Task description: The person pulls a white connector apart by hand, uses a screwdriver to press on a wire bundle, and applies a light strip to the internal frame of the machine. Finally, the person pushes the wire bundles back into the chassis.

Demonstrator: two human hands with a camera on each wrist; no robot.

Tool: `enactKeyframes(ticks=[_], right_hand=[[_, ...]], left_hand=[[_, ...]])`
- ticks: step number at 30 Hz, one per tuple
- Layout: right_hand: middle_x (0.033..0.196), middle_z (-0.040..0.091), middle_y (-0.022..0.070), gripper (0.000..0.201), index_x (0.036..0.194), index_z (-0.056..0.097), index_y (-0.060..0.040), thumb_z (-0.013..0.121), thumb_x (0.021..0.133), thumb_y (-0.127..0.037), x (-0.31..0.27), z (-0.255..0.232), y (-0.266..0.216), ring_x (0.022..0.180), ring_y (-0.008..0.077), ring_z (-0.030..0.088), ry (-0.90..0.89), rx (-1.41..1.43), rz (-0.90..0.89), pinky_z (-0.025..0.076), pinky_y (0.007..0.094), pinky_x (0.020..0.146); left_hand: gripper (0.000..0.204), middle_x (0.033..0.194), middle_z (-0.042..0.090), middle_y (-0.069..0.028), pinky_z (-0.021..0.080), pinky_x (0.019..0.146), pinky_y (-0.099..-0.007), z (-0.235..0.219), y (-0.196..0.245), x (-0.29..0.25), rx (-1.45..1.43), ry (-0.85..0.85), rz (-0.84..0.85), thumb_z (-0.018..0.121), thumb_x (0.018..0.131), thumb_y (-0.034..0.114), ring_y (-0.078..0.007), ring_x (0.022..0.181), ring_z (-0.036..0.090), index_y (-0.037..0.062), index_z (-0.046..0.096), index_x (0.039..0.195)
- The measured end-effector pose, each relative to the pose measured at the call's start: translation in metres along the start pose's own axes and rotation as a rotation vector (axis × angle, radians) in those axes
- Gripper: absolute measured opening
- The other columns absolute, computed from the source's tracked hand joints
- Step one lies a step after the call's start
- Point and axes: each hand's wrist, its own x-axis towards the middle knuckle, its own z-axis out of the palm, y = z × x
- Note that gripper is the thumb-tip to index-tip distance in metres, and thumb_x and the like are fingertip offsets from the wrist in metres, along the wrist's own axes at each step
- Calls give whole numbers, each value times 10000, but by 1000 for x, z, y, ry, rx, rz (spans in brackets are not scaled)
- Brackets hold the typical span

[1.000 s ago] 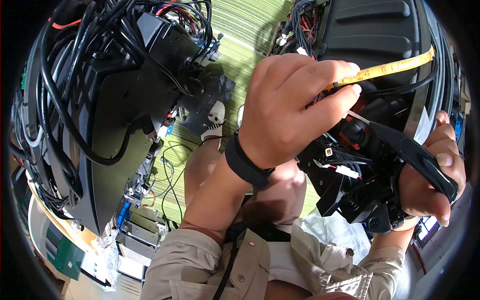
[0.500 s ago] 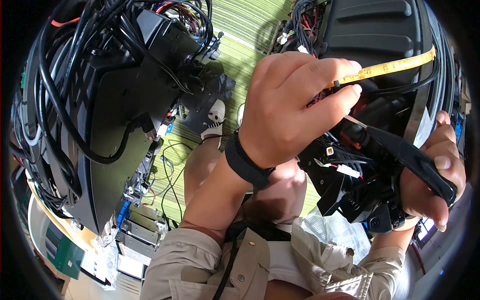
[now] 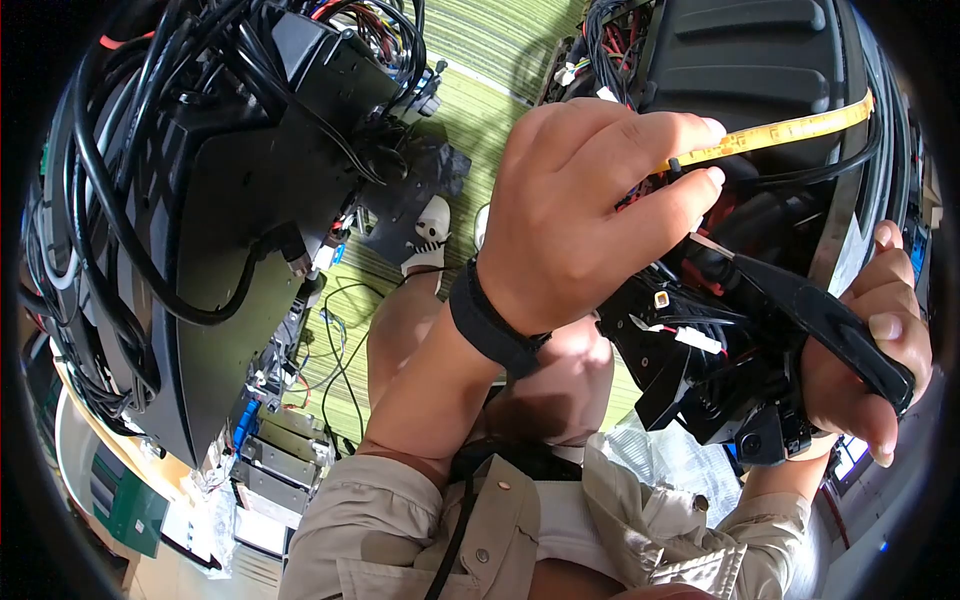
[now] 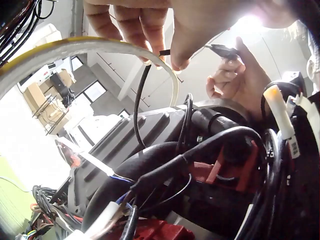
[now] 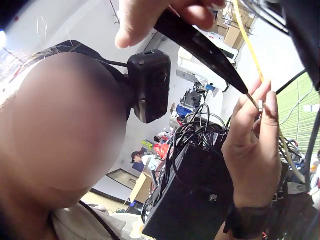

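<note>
In the head view my left hand (image 3: 575, 215), with a black band at the wrist, reaches over a black machine full of wiring. Its thumb and fingers pinch the end of a thin black cable (image 4: 138, 110), seen best in the left wrist view. My right hand (image 3: 890, 300) grips a black-handled tool (image 3: 825, 315) that tapers to a thin metal tip. That tip lies right at the left fingertips in the right wrist view. A yellow measuring tape (image 3: 800, 132) runs past the left fingers to the machine's far edge.
A ribbed black cover (image 3: 745, 60) tops the machine. White connectors (image 3: 697, 340) and loose wires sit below the left hand. On the left stands another black machine (image 3: 240, 240) draped with thick cables. Green striped flooring (image 3: 480, 60) lies between them.
The black tool has dipped slightly, its tip staying by the left fingertips. Both hands are almost where they were.
</note>
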Motion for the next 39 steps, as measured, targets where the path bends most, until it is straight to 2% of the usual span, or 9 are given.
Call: enactKeyframes(ticks=[2,4,13,17,19,28,32,35,39], right_hand=[[613,427,47,751,704,471,-60,364,757,-802,0,0,0,626,184,431,6,-3,-1,323,483,935],[612,428,48,760,744,493,-54,360,758,-802,0,-2,0,623,182,433,-20,0,-12,326,486,938],[609,433,33,763,893,560,-63,334,780,-783,-4,-6,6,618,178,426,3,31,-102,335,492,942],[611,435,35,781,925,584,-53,350,772,-783,-1,-8,2,622,181,415,-1,48,-65,339,492,938],[623,439,38,784,953,611,-56,368,768,-779,-1,-14,0,632,188,407,-104,-64,-15,336,500,940],[648,452,46,788,1022,635,-73,363,779,-771,-3,-9,2,651,195,425,-40,79,-36,330,518,940],[646,453,51,793,972,619,-57,350,781,-778,-2,-9,3,647,196,444,-19,62,-65,336,512,940],[642,455,57,797,873,584,-39,338,776,-790,0,-13,-1,641,198,459,-108,-63,-12,339,508,949],[629,445,61,802,757,520,-28,327,762,-807,-3,-8,1,634,200,462,-30,-19,-12,345,504,958]], left_hand=[[292,1055,657,-78,455,681,-324,2,-1,-1,-4,2,1,679,628,26,-231,802,601,97,704,911],[159,1031,627,2,420,677,-317,7,-4,-3,36,57,19,665,683,106,-189,784,564,135,646,839],[153,1031,630,6,421,674,-313,8,-3,-2,37,90,15,666,688,98,-180,779,564,133,654,836],[152,1013,640,6,424,668,-304,10,-3,-1,23,130,-3,670,689,90,-176,776,565,127,658,836],[149,1000,649,3,429,660,-300,9,-3,0,22,118,-18,670,693,79,-177,772,565,116,664,837],[183,1011,650,1,434,663,-308,6,-2,0,2,85,-35,697,671,74,-181,767,561,105,665,848],[193,1016,649,0,434,664,-309,6,-2,0,-9,86,-35,705,662,75,-184,768,560,106,662,848],[198,1019,649,-1,433,665,-309,5,-1,0,-9,76,-38,709,656,78,-185,770,560,105,659,846],[207,1021,648,-3,432,669,-309,7,-2,-1,-13,85,-30,712,649,81,-185,773,559,103,656,847]])
